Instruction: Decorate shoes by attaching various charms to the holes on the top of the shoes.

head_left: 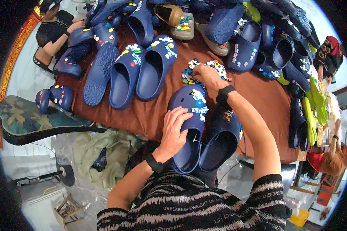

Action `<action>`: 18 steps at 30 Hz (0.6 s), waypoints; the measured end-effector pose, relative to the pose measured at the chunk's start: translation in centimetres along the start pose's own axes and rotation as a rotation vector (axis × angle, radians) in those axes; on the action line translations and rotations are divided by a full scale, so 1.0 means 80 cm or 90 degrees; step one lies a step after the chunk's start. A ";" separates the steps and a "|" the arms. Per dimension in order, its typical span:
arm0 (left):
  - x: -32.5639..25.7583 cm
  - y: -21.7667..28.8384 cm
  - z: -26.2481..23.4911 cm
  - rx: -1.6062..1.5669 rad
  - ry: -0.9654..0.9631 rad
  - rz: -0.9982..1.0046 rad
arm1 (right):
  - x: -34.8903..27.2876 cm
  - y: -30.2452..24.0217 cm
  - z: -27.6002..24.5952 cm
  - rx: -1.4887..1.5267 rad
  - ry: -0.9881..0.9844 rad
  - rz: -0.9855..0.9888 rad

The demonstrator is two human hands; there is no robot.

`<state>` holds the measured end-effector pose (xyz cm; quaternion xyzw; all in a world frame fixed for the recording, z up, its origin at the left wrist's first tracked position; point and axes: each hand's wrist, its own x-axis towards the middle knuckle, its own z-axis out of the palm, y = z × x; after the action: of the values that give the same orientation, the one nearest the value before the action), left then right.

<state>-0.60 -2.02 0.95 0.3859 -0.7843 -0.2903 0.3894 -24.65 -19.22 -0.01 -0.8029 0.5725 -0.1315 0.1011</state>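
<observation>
The left hand (pixel 175 129) lies spread on a navy clog (pixel 191 127); beyond that clog, the right hand (pixel 207 76) seemingly pinches among loose charms (pixel 189 76).

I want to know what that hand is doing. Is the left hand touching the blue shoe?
Touching. The head view shows the left hand lying flat on the top of the blue clog, fingers spread over it.

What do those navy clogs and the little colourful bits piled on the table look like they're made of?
The navy clog under the left hand looks like moulded foam or soft rubber: matte, thick-walled, seamless. The small charms by the right hand seem to be soft plastic or rubber, going by their flat, bright shapes. The brown table cover looks like cloth.
</observation>
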 end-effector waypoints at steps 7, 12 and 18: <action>0.001 0.001 0.000 0.002 0.010 0.006 | -0.006 0.015 -0.013 0.185 0.039 0.051; 0.001 0.000 -0.001 0.008 0.009 0.006 | -0.021 0.007 -0.023 0.511 -0.007 0.182; 0.002 0.002 0.001 0.005 0.008 0.015 | -0.034 0.014 -0.025 0.580 -0.069 0.182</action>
<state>-0.77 -2.09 1.09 0.3798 -0.7876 -0.2803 0.3960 -27.14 -17.03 1.29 -0.5956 0.5552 -0.3119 0.4896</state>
